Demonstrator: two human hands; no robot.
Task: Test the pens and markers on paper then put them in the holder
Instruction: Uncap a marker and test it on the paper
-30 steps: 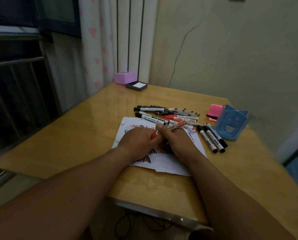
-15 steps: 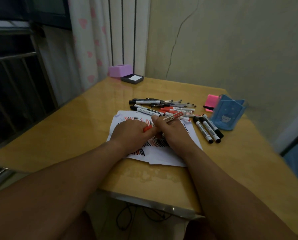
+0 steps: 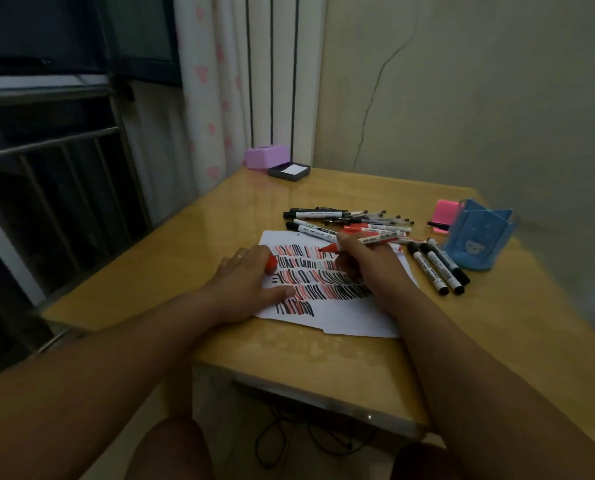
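A white sheet of paper [image 3: 351,317] covered in rows of red and black strokes lies on the wooden table [image 3: 171,271]. My right hand [image 3: 368,268] grips an uncapped red marker [image 3: 365,241], its tip just above the top row of strokes. My left hand [image 3: 245,284] rests on the paper's left part and holds the red cap [image 3: 271,264]. A pile of pens and markers [image 3: 351,221] lies behind the paper. Three black markers [image 3: 438,266] lie to the right. The blue holder [image 3: 476,237] stands at the far right.
A pink block [image 3: 443,209] lies behind the holder. A purple box [image 3: 264,156] and a dark tray with white notes [image 3: 289,170] sit at the table's far corner. A wall runs behind, a window grille on the left. Cables hang under the table's near edge.
My hands have pulled apart: the cap came off the red marker and stays in my left hand. My right hand now holds the marker tip over the paper.
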